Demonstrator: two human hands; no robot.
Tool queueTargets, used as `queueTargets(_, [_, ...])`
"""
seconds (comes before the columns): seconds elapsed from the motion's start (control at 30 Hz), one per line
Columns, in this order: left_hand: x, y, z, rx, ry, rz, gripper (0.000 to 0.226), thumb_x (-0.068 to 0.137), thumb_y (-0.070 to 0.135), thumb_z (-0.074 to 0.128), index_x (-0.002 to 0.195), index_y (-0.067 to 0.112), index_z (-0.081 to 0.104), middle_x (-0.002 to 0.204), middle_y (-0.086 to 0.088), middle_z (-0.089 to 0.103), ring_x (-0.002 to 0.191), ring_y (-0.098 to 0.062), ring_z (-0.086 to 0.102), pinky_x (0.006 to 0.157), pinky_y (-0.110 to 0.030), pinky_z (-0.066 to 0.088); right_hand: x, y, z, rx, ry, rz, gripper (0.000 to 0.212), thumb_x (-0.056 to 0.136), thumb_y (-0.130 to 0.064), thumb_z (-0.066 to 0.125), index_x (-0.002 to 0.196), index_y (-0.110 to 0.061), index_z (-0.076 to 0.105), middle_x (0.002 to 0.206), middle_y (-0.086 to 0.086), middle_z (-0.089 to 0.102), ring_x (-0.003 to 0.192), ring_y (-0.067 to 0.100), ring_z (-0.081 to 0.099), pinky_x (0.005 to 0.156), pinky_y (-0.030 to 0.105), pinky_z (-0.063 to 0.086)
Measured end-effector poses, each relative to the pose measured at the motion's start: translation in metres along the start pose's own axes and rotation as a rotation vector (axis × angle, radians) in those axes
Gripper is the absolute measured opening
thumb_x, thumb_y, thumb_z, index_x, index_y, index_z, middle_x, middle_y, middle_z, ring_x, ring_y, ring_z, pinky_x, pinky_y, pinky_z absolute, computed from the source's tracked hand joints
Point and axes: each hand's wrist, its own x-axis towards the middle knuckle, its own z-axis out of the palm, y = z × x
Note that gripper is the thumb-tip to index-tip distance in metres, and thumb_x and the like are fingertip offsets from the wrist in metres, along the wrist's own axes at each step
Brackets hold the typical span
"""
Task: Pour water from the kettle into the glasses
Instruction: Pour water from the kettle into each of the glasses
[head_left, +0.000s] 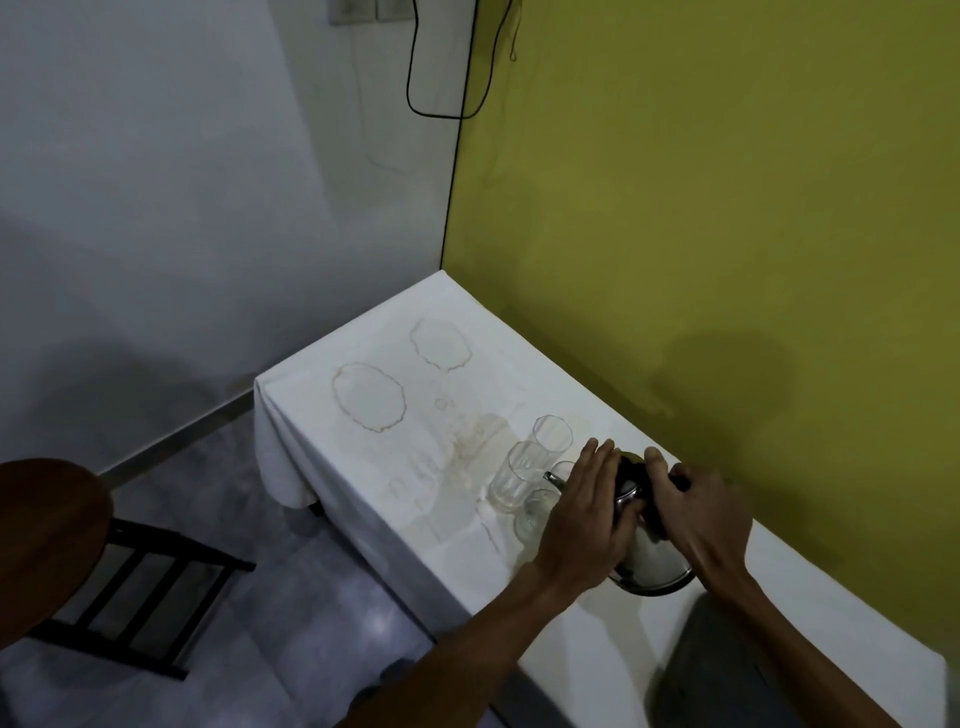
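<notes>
A dark wooden chair (78, 566) stands at the far left on the pale floor (291, 613), well apart from the table (363, 467), which is draped in a white cloth marked by two ring stains (370, 397) and a brownish smear. The table runs lengthwise along the yellow wall (727, 208), its far short end meeting the white wall (182, 182) at the corner; its left long edge is open to the floor, and the far half of the cloth is bare. Three clear glasses stand close together near the table's middle: the far glass (552, 434) upright, the middle glass (517, 483) just before it, and the near glass (535, 512) partly hidden behind the left hand. The left hand (587, 512) lies with fingers stretched out and close together, flat against the left side of the kettle (652, 564). The kettle is shiny steel with a dark lid and handle at the top and a rounded base rim; it sits on the cloth just right of the glasses, near the wall side. Its body appears tilted, top leaning away toward the glasses, with its thin spout (554, 479) pointing left over the near glass. The right hand (698, 512) is curled closed over the dark handle at the top. A dark cable (457, 156) hangs down the wall corner.
</notes>
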Motion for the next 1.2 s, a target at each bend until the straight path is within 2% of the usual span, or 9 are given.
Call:
queueTargets(0.23, [0.003, 0.001, 0.0, -0.008, -0.009, -0.009, 0.066, 0.104, 0.046, 0.03, 0.152, 0.001, 0.036, 0.162, -0.014, 0.033, 0.154, -0.023, 0.02, 0.125, -0.035, 0.021, 0.003, -0.002, -0.001, 0.005, -0.002, 0.022, 0.076, 0.086, -0.073, 0.036, 0.049, -0.007, 0.047, 0.044, 0.006, 0.052, 0.051, 0.029, 0.058, 0.066, 0.038, 0.052])
queueTargets(0.43, [0.003, 0.001, -0.001, -0.015, -0.002, -0.002, 0.072, 0.103, 0.054, 0.029, 0.152, 0.002, 0.035, 0.163, -0.012, 0.031, 0.155, -0.02, 0.018, 0.125, -0.029, 0.017, 0.004, -0.005, -0.003, 0.003, 0.016, -0.004, 0.076, 0.087, -0.07, 0.037, 0.048, -0.006, 0.049, 0.041, 0.005, 0.05, 0.047, 0.028, 0.056, 0.061, 0.037, 0.05])
queueTargets(0.67, [0.008, 0.004, 0.0, -0.039, -0.007, 0.005, 0.07, 0.103, 0.051, 0.03, 0.152, 0.0, 0.034, 0.162, -0.013, 0.031, 0.155, -0.021, 0.018, 0.124, -0.036, 0.022, 0.008, -0.009, -0.01, 0.013, 0.011, -0.014, 0.073, 0.086, -0.073, 0.036, 0.043, -0.014, 0.042, 0.04, 0.001, 0.048, 0.047, 0.027, 0.055, 0.059, 0.036, 0.047])
queueTargets(0.87, [0.013, 0.005, 0.001, -0.023, -0.007, 0.017, 0.072, 0.104, 0.052, 0.03, 0.152, 0.0, 0.033, 0.163, -0.013, 0.03, 0.154, -0.022, 0.019, 0.124, -0.037, 0.022, 0.013, -0.01, -0.016, 0.013, 0.022, -0.037, 0.075, 0.086, -0.072, 0.036, 0.046, -0.009, 0.047, 0.041, 0.005, 0.052, 0.045, 0.026, 0.057, 0.057, 0.037, 0.05])
queueTargets(1.03, [0.016, 0.01, 0.002, -0.023, 0.011, 0.017, 0.076, 0.103, 0.056, 0.028, 0.152, -0.001, 0.033, 0.162, -0.014, 0.031, 0.154, -0.023, 0.019, 0.124, -0.039, 0.022, 0.018, -0.01, -0.02, 0.013, 0.036, -0.11, 0.071, 0.088, -0.068, 0.039, 0.044, -0.012, 0.043, 0.038, 0.003, 0.045, 0.038, 0.022, 0.046, 0.051, 0.032, 0.043])
queueTargets(1.2, [0.018, 0.015, 0.003, -0.007, 0.016, 0.001, 0.077, 0.102, 0.058, 0.028, 0.154, 0.001, 0.03, 0.164, -0.013, 0.028, 0.155, -0.022, 0.017, 0.124, -0.038, 0.022, 0.024, -0.01, -0.024, -0.032, 0.055, -0.1, 0.076, 0.087, -0.068, 0.04, 0.049, -0.004, 0.053, 0.042, 0.013, 0.054, 0.042, 0.03, 0.057, 0.053, 0.04, 0.052])
